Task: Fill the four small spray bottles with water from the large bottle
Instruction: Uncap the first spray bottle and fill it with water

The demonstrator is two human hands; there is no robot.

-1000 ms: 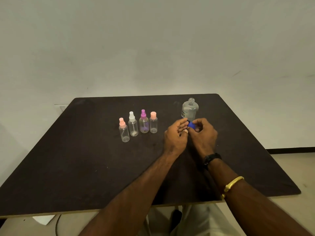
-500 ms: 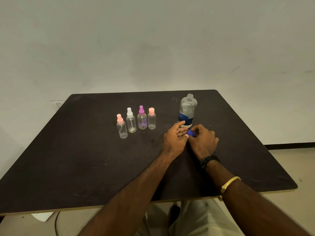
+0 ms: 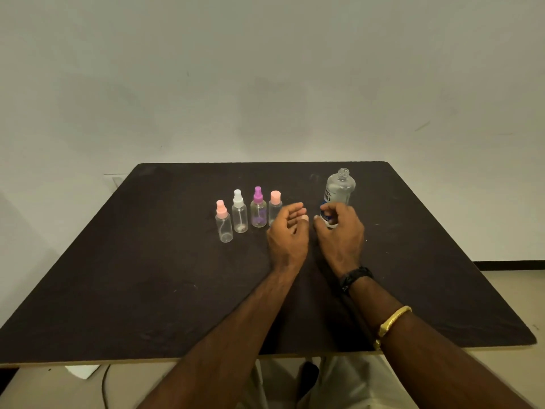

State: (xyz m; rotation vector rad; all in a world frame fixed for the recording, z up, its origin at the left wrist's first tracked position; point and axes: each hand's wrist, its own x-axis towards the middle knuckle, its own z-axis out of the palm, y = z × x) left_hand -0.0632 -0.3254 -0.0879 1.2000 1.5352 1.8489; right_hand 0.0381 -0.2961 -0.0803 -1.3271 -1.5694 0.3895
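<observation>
The left hand hovers just above the table, palm turned up and inward, fingers loosely spread and holding nothing. Just right of it and apart from it, the right hand shows its back, fingers curved down and forward; I cannot tell whether it holds anything, since its palm side is hidden. It sits in front of the lower part of the large bottle, and contact between them cannot be made out. That bottle stands upright at the far right of the group, its threaded neck bare with no cap on it, so the opening step looks done and pouring has not begun. Left of the hands the four spray bottles stand upright in a close row, each with its top on and looking empty; the pink-capped bottle at the right end is partly behind the left fingers. The next move probably calls for one hand to steady a small bottle while the other twists off its spray top, as the narrow necks will need a slow, careful pour. A black band and a gold bangle circle the right forearm.
</observation>
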